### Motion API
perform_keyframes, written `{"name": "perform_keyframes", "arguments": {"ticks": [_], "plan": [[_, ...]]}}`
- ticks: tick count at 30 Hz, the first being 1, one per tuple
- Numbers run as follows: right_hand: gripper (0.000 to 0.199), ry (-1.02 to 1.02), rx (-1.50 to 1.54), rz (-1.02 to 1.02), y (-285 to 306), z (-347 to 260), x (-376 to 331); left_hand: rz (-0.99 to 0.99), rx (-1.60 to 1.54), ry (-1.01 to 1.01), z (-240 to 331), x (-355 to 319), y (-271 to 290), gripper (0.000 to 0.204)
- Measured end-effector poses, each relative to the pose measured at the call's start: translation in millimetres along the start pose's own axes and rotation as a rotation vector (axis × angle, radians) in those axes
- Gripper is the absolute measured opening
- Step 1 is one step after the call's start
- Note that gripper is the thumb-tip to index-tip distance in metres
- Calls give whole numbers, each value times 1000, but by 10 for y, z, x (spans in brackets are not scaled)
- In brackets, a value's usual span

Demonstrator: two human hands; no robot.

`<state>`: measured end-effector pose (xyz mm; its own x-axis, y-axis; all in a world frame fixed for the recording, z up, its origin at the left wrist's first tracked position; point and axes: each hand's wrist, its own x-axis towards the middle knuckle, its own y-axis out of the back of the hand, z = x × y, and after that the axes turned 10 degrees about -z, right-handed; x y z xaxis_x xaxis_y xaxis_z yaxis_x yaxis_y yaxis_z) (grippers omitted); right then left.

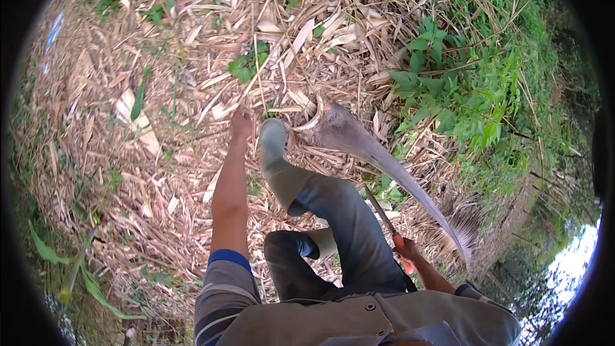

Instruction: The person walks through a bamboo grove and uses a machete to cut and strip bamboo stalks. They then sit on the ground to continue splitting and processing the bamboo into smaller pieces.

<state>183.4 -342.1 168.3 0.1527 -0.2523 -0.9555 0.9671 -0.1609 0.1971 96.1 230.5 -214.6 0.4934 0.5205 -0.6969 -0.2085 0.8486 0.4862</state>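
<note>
Orange-handled blade point(384, 218) is in the person's right side of things, over the right part of the littered ground point(160, 173), its tip angled forward and left. Working from the left: the left hand point(241, 123) reaches down to the dry leaves, just left of the forward boot point(273, 144). Whether its fingers are closed on the thin dry stem point(257, 64) there or merely rest by it, I cannot tell. The step in hand seems to be this low reach; it would go best with the fingertips seen clear of hidden stubs, and with the weight settled on both feet before any pull. The forward boot stands between the left hand and the blade, so the foot needs watching as much as the fingers. To its right, the broad base of a grey dried frond point(349, 134) lies beside the toe, and its stalk slopes down toward the right edge of the ground, near green plants point(467, 90). It could catch the shin or the blade; stepping around it would be prudent. Farthest right, the right hand point(410, 251) is wrapped around the orange handle. That grip looks sound; the tip should point away from knee and boot.
</note>
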Motion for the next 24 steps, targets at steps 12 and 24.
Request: {"name": "perform_keyframes", "arguments": {"ticks": [12, 24], "plan": [[36, -71, -32, 180, -413, -1296, -51, -96, 102, 4, 95, 1413, 478, 35], [31, 92, 390, 171, -284, -2264, -825, 348, 704, -144, 1062, -1292, 5313, 23]]}}
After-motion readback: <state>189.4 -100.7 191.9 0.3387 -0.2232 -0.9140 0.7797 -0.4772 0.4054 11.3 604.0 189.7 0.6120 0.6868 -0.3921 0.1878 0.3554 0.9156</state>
